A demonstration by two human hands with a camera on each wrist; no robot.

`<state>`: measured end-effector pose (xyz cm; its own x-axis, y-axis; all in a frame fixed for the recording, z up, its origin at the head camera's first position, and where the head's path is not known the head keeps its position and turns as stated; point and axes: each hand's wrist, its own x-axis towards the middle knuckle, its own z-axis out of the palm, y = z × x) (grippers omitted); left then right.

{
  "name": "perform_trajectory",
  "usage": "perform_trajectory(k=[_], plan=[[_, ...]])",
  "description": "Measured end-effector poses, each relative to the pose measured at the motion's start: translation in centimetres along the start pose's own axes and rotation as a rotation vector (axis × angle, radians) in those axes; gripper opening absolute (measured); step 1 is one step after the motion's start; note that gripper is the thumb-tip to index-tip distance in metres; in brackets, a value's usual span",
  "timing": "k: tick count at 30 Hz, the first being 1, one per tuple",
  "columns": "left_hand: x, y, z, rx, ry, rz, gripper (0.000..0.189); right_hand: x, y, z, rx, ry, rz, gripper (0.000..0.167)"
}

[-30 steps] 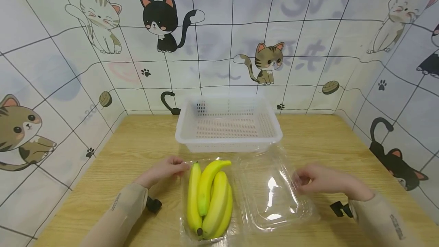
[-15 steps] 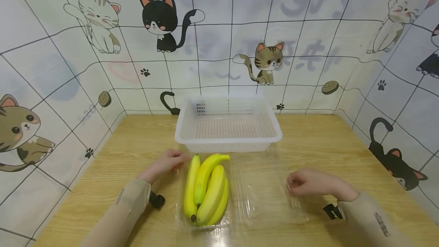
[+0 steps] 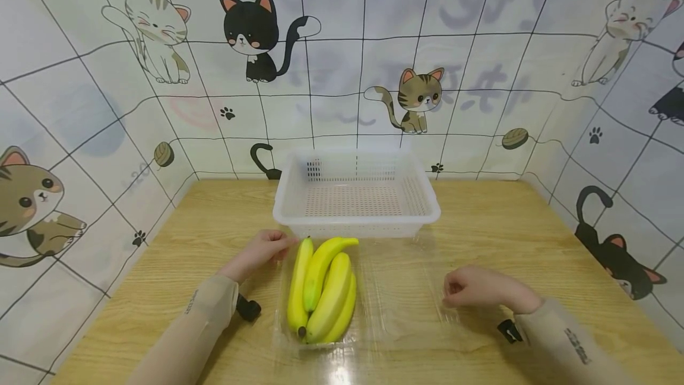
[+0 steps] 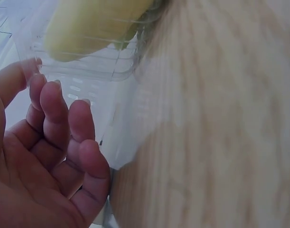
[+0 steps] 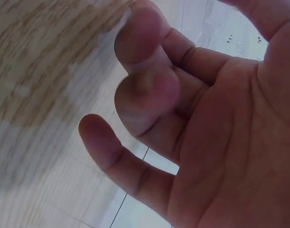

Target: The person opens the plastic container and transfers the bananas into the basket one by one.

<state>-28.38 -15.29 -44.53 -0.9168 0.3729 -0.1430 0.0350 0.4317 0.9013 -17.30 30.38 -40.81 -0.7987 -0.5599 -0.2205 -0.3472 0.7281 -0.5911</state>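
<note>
My left hand [image 3: 267, 247] pinches the far left corner of the clear, thin plastic tray [image 3: 362, 296] between thumb and forefinger, its other fingers loosely bent; my right hand [image 3: 481, 288], fingers curled, grips the right edge of the clear plastic lid [image 3: 406, 296], spread open beside the tray. A second ago the lid was tilted and full of glare; now it lies flatter, the tray sits farther from me, and my right hand has come leftward. The bunch of smooth, curved yellow bananas [image 3: 323, 293] has shifted with the tray and rests inside it, just in front of the white rectangular perforated plastic basket [image 3: 355, 227], which hasn't moved. My beige sleeves [image 3: 205, 314] carry small dark lettering too blurred to read. Beneath everything is the wood-grained tabletop [image 3: 224, 212]; behind, the white cat-printed, black-gridded wall sheet [image 3: 342, 64] has faint purplish characters I can't make out.
</note>
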Motion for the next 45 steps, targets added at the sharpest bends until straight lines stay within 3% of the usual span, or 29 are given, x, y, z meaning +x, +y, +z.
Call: perform_trajectory(k=[7, 14, 20, 28, 35, 39, 45], plan=[[0.2, 0.2, 0.1, -0.001, 0.031, -0.004, 0.042, 0.3, -0.4, 0.3, -0.093, 0.019, 0.090, 0.030], [0.1, 0.3, 0.1, 0.021, 0.049, -0.022, 0.043, 0.3, -1.1, 0.2, -0.064, 0.013, 0.099, 0.029], [-0.3, 0.3, 0.0, 0.000, 0.005, -0.032, 0.044, 0.3, -1.2, 0.2, -0.082, 0.017, 0.106, 0.035], [-1.0, -0.1, 0.3, -0.219, -0.144, -0.028, 0.042, 0.3, -1.0, -0.4, -0.133, 0.019, 0.158, 0.034], [-1.6, -1.2, 0.8, -0.448, -0.166, -0.052, 0.034, 0.7, -1.7, -1.8, -0.166, 0.044, 0.149, 0.034], [-1.9, -1.7, 0.9, -0.505, -0.186, -0.025, 0.024, 1.4, -2.8, -2.9, -0.190, 0.063, 0.097, 0.034], [-2.0, -2.4, 0.5, -0.511, -0.248, 0.044, 0.011, 2.9, -4.9, -3.8, -0.249, 0.081, -0.046, 0.025]])
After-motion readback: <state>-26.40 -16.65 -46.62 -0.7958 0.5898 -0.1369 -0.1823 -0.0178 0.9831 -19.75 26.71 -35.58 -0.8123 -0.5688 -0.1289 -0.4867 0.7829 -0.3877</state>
